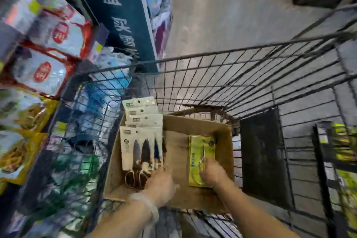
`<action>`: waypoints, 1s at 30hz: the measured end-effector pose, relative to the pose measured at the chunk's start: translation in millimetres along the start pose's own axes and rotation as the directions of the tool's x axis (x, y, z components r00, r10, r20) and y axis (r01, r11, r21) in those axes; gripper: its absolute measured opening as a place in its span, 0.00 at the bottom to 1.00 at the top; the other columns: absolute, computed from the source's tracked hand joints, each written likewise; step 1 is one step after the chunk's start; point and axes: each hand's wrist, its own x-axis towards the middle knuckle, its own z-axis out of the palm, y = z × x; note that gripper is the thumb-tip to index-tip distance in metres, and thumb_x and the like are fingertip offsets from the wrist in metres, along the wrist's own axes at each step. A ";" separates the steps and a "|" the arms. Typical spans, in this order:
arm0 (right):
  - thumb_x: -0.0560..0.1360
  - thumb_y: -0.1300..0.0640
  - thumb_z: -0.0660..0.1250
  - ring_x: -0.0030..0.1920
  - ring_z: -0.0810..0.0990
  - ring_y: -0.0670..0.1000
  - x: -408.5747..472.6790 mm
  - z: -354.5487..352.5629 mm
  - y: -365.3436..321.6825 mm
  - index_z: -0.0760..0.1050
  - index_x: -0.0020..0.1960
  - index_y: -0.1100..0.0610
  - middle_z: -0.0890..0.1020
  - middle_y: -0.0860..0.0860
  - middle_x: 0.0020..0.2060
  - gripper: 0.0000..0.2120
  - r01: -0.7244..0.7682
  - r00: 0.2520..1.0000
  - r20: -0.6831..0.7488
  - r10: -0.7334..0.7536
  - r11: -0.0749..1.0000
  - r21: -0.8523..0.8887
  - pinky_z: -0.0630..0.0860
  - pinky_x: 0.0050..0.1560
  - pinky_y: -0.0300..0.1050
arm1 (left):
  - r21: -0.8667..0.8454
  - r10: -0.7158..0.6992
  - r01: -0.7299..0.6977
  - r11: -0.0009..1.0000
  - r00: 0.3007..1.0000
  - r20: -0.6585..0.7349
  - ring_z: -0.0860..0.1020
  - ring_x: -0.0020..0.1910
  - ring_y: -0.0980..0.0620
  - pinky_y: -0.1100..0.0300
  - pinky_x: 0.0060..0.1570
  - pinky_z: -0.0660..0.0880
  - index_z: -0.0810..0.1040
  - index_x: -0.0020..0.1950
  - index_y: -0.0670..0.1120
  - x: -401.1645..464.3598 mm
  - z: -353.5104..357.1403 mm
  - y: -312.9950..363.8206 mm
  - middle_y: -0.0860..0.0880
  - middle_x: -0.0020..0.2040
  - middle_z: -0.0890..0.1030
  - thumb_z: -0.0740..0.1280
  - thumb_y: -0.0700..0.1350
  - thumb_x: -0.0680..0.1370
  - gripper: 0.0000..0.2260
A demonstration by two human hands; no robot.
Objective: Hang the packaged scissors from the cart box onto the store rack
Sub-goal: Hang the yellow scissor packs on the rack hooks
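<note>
A brown cardboard box [179,147] sits inside a wire shopping cart [222,83]. At the box's left side stands a stack of white-carded packaged scissors [142,145] with dark blades. My left hand [161,185] reaches into the box and touches the lower end of that stack; the fingertips are hidden behind the packs. On the right of the box floor lies a yellow-green pack of scissors [201,150]. My right hand [213,175] rests on its lower part with fingers curled at its edge.
A store rack [38,63] with hanging packaged goods runs along the left, close to the cart. A dark sign with white characters [116,11] stands beyond it. Grey aisle floor [231,15] lies ahead. More shelving [340,150] is at the right.
</note>
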 end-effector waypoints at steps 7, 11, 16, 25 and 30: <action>0.73 0.51 0.68 0.69 0.67 0.57 65.5 25.0 5.1 0.58 0.72 0.61 0.67 0.58 0.68 0.33 -0.137 0.975 -0.133 0.179 0.952 0.275 0.66 0.68 0.47 | -0.156 -0.073 0.088 0.984 0.993 0.098 0.69 0.68 0.46 0.56 0.68 0.67 0.68 0.69 0.47 60.4 24.6 1.1 0.46 0.69 0.70 0.63 0.51 0.78 0.20; 0.69 0.50 0.73 0.72 0.62 0.57 76.4 32.1 -1.0 0.49 0.76 0.60 0.63 0.57 0.71 0.46 -0.149 0.965 -0.176 0.194 0.959 0.241 0.61 0.70 0.47 | -0.211 -0.087 0.104 0.972 0.992 0.092 0.69 0.68 0.47 0.61 0.65 0.66 0.68 0.69 0.47 74.9 33.4 -1.8 0.47 0.69 0.69 0.62 0.53 0.79 0.20; 0.64 0.47 0.77 0.67 0.65 0.58 79.5 31.5 -0.1 0.52 0.74 0.59 0.66 0.57 0.66 0.49 -0.163 0.956 -0.218 0.196 0.974 0.161 0.66 0.65 0.50 | -0.245 -0.108 0.125 0.961 0.991 0.081 0.68 0.70 0.48 0.63 0.66 0.64 0.66 0.71 0.48 83.8 36.0 -9.0 0.48 0.72 0.67 0.60 0.51 0.80 0.20; 0.64 0.50 0.77 0.65 0.71 0.58 77.7 41.1 7.6 0.58 0.70 0.59 0.72 0.56 0.64 0.42 -0.161 0.964 -0.143 0.225 0.920 0.358 0.70 0.61 0.49 | -0.324 -0.153 0.184 0.928 0.981 0.120 0.68 0.70 0.48 0.63 0.67 0.63 0.68 0.70 0.46 101.9 47.5 -7.2 0.47 0.70 0.70 0.62 0.50 0.79 0.20; 0.69 0.63 0.74 0.49 0.81 0.54 79.2 38.5 14.7 0.74 0.56 0.60 0.82 0.58 0.54 0.17 -0.063 0.989 -0.052 0.140 0.711 0.701 0.79 0.51 0.47 | -0.403 -0.149 0.195 0.894 0.979 0.141 0.68 0.70 0.47 0.60 0.68 0.64 0.61 0.75 0.47 98.2 44.0 -6.5 0.47 0.72 0.68 0.64 0.51 0.78 0.27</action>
